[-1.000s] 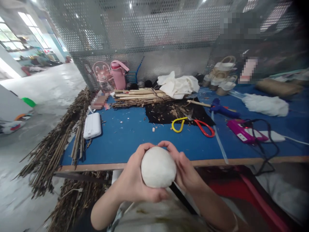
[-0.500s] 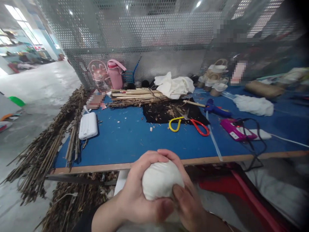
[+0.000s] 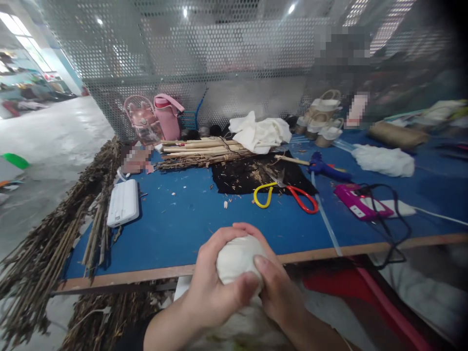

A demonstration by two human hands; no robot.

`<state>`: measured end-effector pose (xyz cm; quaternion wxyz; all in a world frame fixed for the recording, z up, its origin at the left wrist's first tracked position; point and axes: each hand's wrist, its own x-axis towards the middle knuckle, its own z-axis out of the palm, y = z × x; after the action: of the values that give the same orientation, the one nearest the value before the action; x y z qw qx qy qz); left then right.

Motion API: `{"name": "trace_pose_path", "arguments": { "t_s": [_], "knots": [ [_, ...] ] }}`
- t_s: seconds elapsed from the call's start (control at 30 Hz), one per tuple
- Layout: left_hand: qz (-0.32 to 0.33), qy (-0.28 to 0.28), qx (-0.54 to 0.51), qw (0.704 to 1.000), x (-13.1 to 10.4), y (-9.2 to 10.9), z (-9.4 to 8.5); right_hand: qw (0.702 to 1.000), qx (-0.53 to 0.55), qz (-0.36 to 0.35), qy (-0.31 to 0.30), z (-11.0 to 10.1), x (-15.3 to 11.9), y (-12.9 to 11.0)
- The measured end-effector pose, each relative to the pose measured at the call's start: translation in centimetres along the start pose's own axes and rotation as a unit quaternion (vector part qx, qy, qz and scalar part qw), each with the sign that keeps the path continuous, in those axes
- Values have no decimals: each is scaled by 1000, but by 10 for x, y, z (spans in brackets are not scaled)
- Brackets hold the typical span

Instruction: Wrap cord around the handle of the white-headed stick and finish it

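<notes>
A round white cloth-covered ball (image 3: 237, 259) is clasped between both hands just in front of the table's near edge. My left hand (image 3: 212, 278) curls around its left side, fingers over the top and thumb across the lower front. On the other side my right hand (image 3: 276, 280) grips it, with the thumb pressed on the front near the left thumb. More pale cloth shows below the hands, partly hidden by them. Beyond, on the blue table (image 3: 175, 219), lie scissors (image 3: 281, 187) with one yellow and one red handle.
Bundles of dry stalks (image 3: 66, 234) line the table's left end, beside a white power bank (image 3: 124, 202). A bundle of sticks (image 3: 204, 151), a crumpled white cloth (image 3: 259, 131) and a blue glue gun (image 3: 323, 168) lie farther back. At right sits a magenta power strip (image 3: 361, 202) with black cable.
My right thumb has moved up the front of the ball, and the left thumb has shifted up too. The camera view has shifted slightly; both hands keep hold.
</notes>
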<state>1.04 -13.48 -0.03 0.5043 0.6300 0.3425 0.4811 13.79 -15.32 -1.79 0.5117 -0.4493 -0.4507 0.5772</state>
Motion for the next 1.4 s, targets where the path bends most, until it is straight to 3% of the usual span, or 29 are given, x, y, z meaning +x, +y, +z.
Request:
{"name": "trace_pose_path", "arguments": {
  "t_s": [0.13, 0.2, 0.3, 0.4, 0.5, 0.6, 0.77, 0.83, 0.93, 1.0, 1.13, 1.2, 1.3, 1.4],
  "knots": [
    [-60, 20, 19, 998, 5, -4, 0, 997, -47, 35, 43, -1, 5, -2],
    [-37, 19, 55, 998, 5, -4, -3, 997, -65, 11, 45, -2, 3, -4],
    [23, -40, 63, 997, 2, -7, -15, 999, -45, -6, 0, -4, 2, -6],
    [6, -84, -8, 996, 2, -16, -30, 997, 20, 43, -68, -2, 13, -9],
    [-55, -58, -75, 994, 10, -22, -42, 989, 67, 72, -112, 5, 34, -11],
    [-114, -24, -110, 987, 23, -18, -47, 992, 40, 67, -104, 14, 53, -15],
    [-117, 10, -109, 987, 28, -16, -44, 992, -20, 30, -123, 16, 50, -23],
    [-107, 28, -84, 990, 23, -20, -44, 995, -21, 19, -99, 5, 46, -25],
    [-107, 71, -30, 991, 17, -27, -44, 997, -77, 4, 17, -18, 46, -32],
    [-97, 72, -8, 993, 17, -27, -41, 992, -116, 12, 45, -29, 46, -38],
    [-77, 25, -41, 996, 18, -19, -28, 989, -135, 15, -61, -20, 33, -44],
    [-50, 11, -50, 997, 14, -14, -24, 990, -116, 10, -75, -8, 24, -41],
    [18, -9, -3, 1000, 6, -9, -29, 993, -60, 2, -97, 4, 14, -34],
    [40, -67, -36, 996, 2, -6, -40, 990, -23, -9, -140, 6, 11, -29]
  ]
}}
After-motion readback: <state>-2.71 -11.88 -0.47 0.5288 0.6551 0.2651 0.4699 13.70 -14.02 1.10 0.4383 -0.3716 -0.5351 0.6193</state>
